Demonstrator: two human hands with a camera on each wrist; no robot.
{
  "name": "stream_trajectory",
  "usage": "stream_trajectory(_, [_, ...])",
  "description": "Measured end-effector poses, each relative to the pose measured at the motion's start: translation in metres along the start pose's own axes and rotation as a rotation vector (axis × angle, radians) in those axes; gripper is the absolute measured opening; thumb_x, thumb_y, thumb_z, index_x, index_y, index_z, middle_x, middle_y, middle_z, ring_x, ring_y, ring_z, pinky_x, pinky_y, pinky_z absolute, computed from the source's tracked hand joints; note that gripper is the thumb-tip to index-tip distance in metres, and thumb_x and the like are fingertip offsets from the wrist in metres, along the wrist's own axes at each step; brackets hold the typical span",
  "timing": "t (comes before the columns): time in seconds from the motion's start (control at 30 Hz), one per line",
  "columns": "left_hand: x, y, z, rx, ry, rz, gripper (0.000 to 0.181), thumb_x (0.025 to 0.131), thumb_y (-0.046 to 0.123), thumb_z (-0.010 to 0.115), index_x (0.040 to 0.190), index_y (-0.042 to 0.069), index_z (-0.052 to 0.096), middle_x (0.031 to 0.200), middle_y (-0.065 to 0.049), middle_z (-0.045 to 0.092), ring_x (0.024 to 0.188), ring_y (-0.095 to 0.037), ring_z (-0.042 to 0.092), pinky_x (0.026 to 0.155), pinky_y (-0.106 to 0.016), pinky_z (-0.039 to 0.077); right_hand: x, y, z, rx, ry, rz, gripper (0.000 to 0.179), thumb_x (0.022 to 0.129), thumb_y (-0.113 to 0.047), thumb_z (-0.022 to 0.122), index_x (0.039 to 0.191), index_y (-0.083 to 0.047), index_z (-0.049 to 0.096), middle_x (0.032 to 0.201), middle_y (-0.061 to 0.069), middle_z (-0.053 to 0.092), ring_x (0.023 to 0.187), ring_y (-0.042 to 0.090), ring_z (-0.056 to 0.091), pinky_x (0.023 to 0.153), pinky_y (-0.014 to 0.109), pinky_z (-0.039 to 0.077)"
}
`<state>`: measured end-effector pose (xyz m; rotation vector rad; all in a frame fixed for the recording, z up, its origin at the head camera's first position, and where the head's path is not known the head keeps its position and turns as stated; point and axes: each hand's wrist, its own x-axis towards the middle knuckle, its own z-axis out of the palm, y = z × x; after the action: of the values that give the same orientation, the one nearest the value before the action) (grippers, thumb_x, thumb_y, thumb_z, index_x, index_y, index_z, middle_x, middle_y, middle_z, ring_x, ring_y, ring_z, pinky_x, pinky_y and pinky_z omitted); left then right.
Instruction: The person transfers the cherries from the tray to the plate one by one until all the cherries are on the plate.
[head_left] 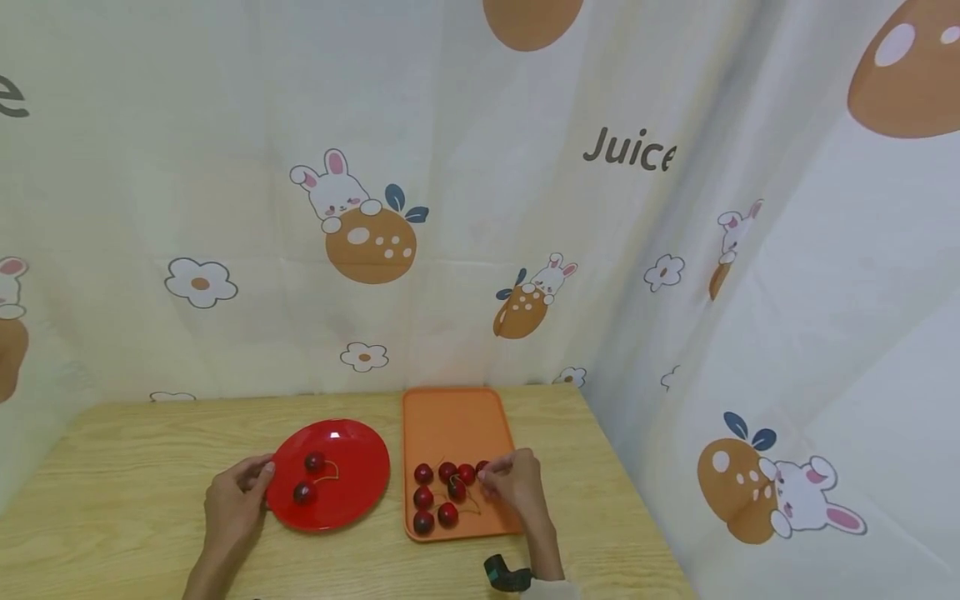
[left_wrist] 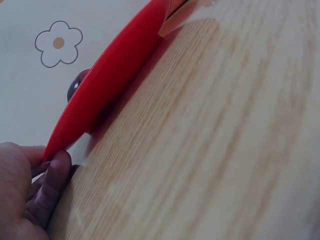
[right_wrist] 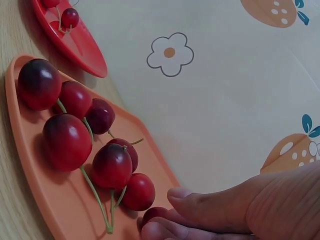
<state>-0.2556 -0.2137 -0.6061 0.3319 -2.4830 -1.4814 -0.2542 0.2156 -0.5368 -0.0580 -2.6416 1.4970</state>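
Note:
My left hand [head_left: 231, 506] pinches the left rim of a round red plate [head_left: 352, 492]; in the left wrist view, fingers [left_wrist: 59, 167] show at the plate's edge. Two dark red cherries joined by a green stem lie on this plate, one cherry [head_left: 303, 492] nearer me. To the right stands an orange tray [head_left: 453, 425] with several cherries in its near half, among them a cherry [right_wrist: 66, 141] with a long stem. Over the tray's right side, my right hand [head_left: 517, 483] pinches a cherry [right_wrist: 154, 214] between thumb and fingers, which partly hide it.
Plate and tray stand side by side on a light wood table [head_left: 150, 467]. A pale curtain [head_left: 465, 200] printed with rabbits and flowers hangs behind the table and along its right side. A black strap piece [head_left: 506, 575] sits by my right wrist.

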Motion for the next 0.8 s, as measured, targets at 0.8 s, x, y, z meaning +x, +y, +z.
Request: stream_trajectory(0.8, [0.002, 0.0, -0.002, 0.003, 0.008, 0.011, 0.029, 0.11, 0.016, 0.066, 0.135, 0.003, 0.075, 0.114, -0.02, 0.079, 0.073, -0.006, 0.061, 0.058, -0.021, 0.05, -0.017, -0.003, 0.012, -0.14, -0.071, 0.106, 0.016, 0.087, 0.005, 0.085, 0.074, 0.002, 0.076, 0.066, 0.007, 0.074, 0.048, 0.012, 0.06, 0.046, 0.017, 0.044])
